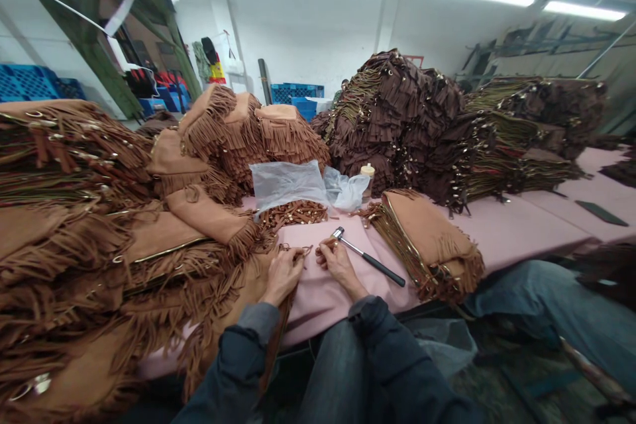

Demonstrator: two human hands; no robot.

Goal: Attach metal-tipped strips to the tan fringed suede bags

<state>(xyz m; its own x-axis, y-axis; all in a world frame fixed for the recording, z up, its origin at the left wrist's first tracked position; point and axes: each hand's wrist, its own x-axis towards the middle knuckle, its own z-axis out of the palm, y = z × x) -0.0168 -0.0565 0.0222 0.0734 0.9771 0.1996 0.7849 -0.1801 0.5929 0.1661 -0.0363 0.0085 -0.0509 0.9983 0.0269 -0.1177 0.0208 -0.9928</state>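
Observation:
My left hand [284, 273] pinches a thin tan suede strap [297, 250] at the edge of a tan fringed piece [233, 298] lying on the pink table [501, 228]. My right hand [334, 258] grips the other end of the same strap, a few centimetres to the right. A small hammer [370, 256] with a metal head and black handle lies on the table just right of my right hand, not held. A heap of small brown strap pieces [294, 212] lies behind my hands beside a clear plastic bag [291, 182].
Tall stacks of tan fringed pieces [74, 212] fill the left. A folded stack [427, 238] lies to the right. Dark brown fringed piles [412, 119] stand at the back. A small bottle [367, 180] stands by the bag. Blue crates [30, 83] sit far left.

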